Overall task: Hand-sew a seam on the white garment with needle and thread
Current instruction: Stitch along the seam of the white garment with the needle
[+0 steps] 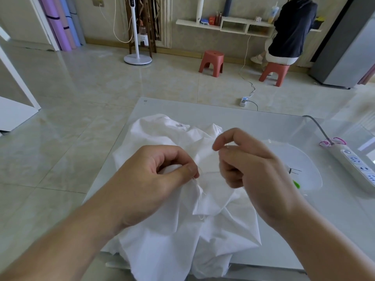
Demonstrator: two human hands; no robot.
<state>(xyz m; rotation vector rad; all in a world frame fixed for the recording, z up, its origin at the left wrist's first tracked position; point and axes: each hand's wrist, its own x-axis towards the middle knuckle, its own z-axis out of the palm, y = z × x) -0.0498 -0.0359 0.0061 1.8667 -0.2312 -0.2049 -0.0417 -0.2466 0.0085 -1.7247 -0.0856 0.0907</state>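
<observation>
Here the left hand [154, 175] is pinching a fold of the garment [182, 220] on the worktop [263, 122]; just beside it, the right hand [243, 159] is pinching something fine, presumably thread; drawing gently should avoid puckering.

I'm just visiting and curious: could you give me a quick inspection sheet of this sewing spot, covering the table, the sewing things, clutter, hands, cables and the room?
Surface: pale glossy table, garment spread across it.
Job's things: white garment, crumpled; needle and thread too fine to make out.
Clutter: white plate with small dark and green items; pink loop.
Hands: left hand pinches a fabric fold; right hand raised, thumb and forefinger pinched together.
Cables: power strip with grey cord on table; another strip on floor.
Surroundings: two red stools, standing fan, seated person.
</observation>
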